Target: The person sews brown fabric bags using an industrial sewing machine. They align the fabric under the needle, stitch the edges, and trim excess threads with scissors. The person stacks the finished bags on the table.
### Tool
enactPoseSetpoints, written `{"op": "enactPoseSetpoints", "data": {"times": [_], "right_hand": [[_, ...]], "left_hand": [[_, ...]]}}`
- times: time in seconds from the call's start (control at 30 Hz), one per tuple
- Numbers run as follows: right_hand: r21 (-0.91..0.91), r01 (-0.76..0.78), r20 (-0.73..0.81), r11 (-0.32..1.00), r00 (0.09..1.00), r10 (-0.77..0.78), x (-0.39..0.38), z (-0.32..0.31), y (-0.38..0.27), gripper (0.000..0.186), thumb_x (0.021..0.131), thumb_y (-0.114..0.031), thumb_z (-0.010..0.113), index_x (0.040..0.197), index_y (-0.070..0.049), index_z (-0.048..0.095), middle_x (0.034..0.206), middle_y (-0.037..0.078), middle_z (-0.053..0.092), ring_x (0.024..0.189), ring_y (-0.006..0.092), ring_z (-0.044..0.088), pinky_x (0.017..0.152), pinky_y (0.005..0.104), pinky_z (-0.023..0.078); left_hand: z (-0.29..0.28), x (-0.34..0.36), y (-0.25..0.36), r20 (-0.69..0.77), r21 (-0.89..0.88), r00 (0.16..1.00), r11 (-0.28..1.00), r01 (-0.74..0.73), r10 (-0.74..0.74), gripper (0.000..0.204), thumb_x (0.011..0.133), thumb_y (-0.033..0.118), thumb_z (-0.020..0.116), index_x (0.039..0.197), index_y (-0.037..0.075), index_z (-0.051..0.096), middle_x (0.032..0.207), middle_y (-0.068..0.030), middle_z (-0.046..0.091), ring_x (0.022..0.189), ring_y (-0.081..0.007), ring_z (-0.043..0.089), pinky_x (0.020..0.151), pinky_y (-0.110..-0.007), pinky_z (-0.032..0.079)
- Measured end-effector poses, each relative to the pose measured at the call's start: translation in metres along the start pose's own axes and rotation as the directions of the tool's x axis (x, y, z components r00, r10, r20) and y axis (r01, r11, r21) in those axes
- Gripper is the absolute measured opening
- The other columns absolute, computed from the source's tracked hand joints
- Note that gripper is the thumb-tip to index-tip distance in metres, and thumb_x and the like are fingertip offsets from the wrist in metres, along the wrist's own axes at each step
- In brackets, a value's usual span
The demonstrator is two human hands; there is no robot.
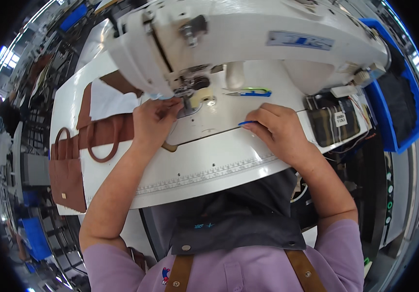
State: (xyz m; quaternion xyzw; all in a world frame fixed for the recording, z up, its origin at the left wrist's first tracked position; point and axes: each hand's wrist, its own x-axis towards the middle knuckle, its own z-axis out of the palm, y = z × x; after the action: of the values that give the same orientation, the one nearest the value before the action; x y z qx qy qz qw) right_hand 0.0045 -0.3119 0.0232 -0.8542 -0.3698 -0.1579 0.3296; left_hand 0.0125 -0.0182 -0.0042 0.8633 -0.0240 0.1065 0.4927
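A white sewing machine [248, 34] stands before me, its presser foot [186, 103] low over the metal needle plate. Right at that foot is my left hand [155, 124], thumb and fingers pinched together; whatever they hold, if anything, is too small to make out. My right hand [280, 134] is closed over the machine bed to the right, with a thin blue piece [247, 122] showing between thumb and fingers. The rest of that piece is hidden. Behind it lie thread snips [248, 92] with blue and green handles.
Brown leather bag pieces [68, 175] with looped handles lie at the left, near a white sheet [112, 100]. A ruler strip [209, 174] runs along the table's front. At the right are a plaid pouch [333, 119] and a blue bin [382, 117] with dark material.
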Motion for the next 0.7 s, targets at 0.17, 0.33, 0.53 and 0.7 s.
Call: {"op": "enactPoseSetpoints", "data": {"times": [0.17, 0.33, 0.53, 0.7], "right_hand": [[0.002, 0.004, 0.164, 1.000, 0.987, -0.005, 0.059, 0.042, 0.007, 0.015, 0.089, -0.016, 0.067, 0.099, -0.005, 0.066, 0.087, 0.013, 0.067, 0.077, 0.0355, 0.066, 0.069, 0.0452, 0.053], [-0.058, -0.114, 0.129, 0.992, 0.984, 0.120, 0.075, 0.072, 0.016, 0.022, 0.092, -0.026, 0.069, 0.103, -0.007, 0.072, 0.087, 0.013, 0.070, 0.078, 0.0332, 0.066, 0.074, 0.0398, 0.054], [-0.096, -0.338, 0.239, 0.936, 0.905, 0.351, 0.079, 0.073, 0.006, 0.029, 0.097, -0.035, 0.061, 0.111, -0.013, 0.074, 0.097, 0.011, 0.073, 0.085, 0.0295, 0.068, 0.079, 0.0357, 0.053], [-0.022, -0.380, 0.286, 0.925, 0.884, 0.370, 0.085, 0.070, 0.003, 0.032, 0.098, -0.034, 0.062, 0.117, -0.011, 0.072, 0.096, 0.012, 0.073, 0.084, 0.0217, 0.068, 0.080, 0.0307, 0.052]], "left_hand": [[-0.002, -0.002, 0.007, -0.055, 0.074, 0.997, 0.996, -0.054, 0.058, 0.018, 0.082, 0.004, 0.078, 0.093, -0.006, 0.069, 0.078, -0.0079, 0.074, 0.055, -0.0056, 0.058, 0.053, -0.021, 0.047], [-0.007, 0.000, 0.004, -0.049, 0.114, 0.992, 0.987, -0.109, 0.116, 0.026, 0.079, -0.003, 0.074, 0.103, -0.004, 0.062, 0.079, -0.0114, 0.074, 0.053, -0.0118, 0.061, 0.053, -0.026, 0.048], [-0.009, -0.002, 0.007, -0.043, 0.071, 0.996, 0.995, -0.072, 0.075, 0.016, 0.080, -0.001, 0.075, 0.096, -0.003, 0.071, 0.081, -0.0124, 0.075, 0.065, -0.0155, 0.070, 0.061, -0.026, 0.055], [-0.008, -0.004, 0.005, -0.048, 0.096, 0.996, 0.992, -0.077, 0.081, 0.015, 0.083, 0.002, 0.074, 0.097, 0.002, 0.077, 0.079, -0.0094, 0.075, 0.059, -0.0101, 0.063, 0.056, -0.024, 0.050]]}}
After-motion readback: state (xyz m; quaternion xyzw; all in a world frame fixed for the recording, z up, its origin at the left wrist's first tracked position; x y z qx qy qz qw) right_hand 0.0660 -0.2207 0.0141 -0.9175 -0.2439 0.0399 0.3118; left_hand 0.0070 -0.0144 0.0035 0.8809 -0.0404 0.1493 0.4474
